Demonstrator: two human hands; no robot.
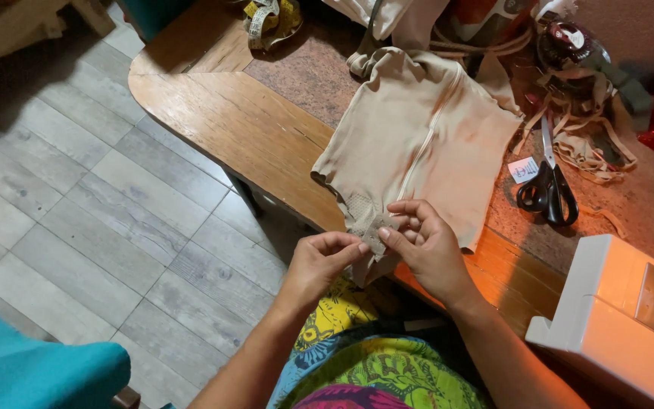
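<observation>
Both hands — left hand (321, 261), right hand (425, 244) — pinch the beige garment's (425, 140) mesh corner taut over the worktop (221, 121) edge; black scissors (547, 189) lie close by.

free: bare table (213, 121) left | blocked right: scissors (548, 189), sewing machine (618, 318) (close by)

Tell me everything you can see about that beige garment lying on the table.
The beige garment looks like soft, stretchy fabric with a lighter seam running down its middle. It lies fairly flat, slightly rumpled, across the wooden table, its lower end hanging over the near edge. That end has a mesh-textured patch, pinched between the fingertips of the left hand and right hand. Its far edge runs under other cloth. Black-handled scissors lie just beside it, apart.
</observation>
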